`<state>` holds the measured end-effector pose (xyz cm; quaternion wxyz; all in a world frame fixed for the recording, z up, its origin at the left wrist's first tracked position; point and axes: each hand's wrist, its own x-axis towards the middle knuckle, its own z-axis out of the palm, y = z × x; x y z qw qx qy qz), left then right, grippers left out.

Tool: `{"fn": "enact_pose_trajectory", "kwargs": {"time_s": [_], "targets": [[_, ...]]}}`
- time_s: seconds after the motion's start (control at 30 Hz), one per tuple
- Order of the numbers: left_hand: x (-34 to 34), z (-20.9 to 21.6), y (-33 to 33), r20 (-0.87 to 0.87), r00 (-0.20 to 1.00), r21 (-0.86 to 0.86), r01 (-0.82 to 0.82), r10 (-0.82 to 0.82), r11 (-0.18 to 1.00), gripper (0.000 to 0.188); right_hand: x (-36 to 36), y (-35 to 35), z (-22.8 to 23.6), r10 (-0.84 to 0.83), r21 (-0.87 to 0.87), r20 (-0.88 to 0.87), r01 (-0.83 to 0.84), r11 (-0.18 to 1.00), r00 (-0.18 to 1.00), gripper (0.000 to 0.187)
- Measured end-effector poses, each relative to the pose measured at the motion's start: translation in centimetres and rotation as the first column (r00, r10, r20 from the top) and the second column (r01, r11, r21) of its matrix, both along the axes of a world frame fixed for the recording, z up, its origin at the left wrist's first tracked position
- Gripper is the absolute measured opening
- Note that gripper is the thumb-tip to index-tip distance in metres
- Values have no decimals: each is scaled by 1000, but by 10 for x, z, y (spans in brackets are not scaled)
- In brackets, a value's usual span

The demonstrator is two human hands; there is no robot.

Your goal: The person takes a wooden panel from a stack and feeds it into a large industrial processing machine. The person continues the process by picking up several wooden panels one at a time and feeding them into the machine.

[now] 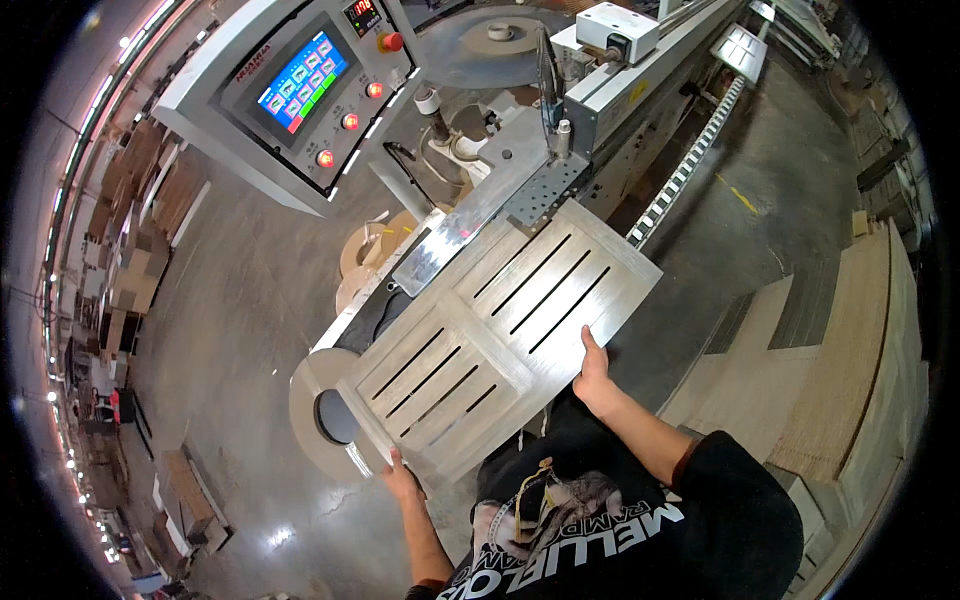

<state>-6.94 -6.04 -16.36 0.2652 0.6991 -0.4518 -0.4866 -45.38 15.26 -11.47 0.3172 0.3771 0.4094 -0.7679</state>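
Both hands hold a slatted panel (480, 345) up in front of the body, over the floor (240, 330) and alongside the machine (500, 160); the left hand (404, 482) grips it at the near left corner, thumb on the upper face, its fingers mostly hidden below; the right hand (595, 385) grips the near edge farther right, thumb likewise on top and pointing away from the body, the rest of the hand curled under the rim; the panel is pale grey-brown, framed, with a crossbar between two sets of long dark slots, and it lies slantwise, its right end farther from the body; its far edge is right by the metal plate (437, 258) of the machine, though whether they touch I cannot tell; the panel's left end overlaps in view a tan roll (308, 400) with a round hole; beyond the plate, at upper left, a grey console (260, 150) bears a lit screen (300, 85) and a slanting row of red buttons (350, 122); a large disc (450, 65) and a white box (615, 28) are at the top; a roller rail (690, 155) runs off to the upper right, and a stack of boards (850, 350) stands on the right
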Motion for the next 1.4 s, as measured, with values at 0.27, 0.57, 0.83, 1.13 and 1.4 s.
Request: {"fn": "enact_pose_trajectory", "kwargs": {"time_s": [0.27, 0.57, 0.83, 1.13, 1.4], "targets": [[-17, 8, 1, -138, 987, 198, -55, 84, 979, 42, -28, -10, -17, 31, 128, 117, -46, 991, 993, 80], [-83, 18, 23, -110, 989, 198, -73, 96, 977, 36, -87, 4, -43, -68, 87, 55, 63, 994, 996, 65], [-159, 5, 44, -25, 998, 167, -47, 52, 985, 37, -164, 21, -41, -95, 151, 18, 92, 984, 995, 72], [-234, -21, 68, -164, 976, 111, 159, -140, 981, 46, -253, 51, -90, -68, 136, -191, 95, 986, 979, 65], [-276, 2, 74, 437, 650, -19, 698, -622, 716, 54, -282, 87, -77, -7, 168, -254, 52, 984, 967, 52]]}}
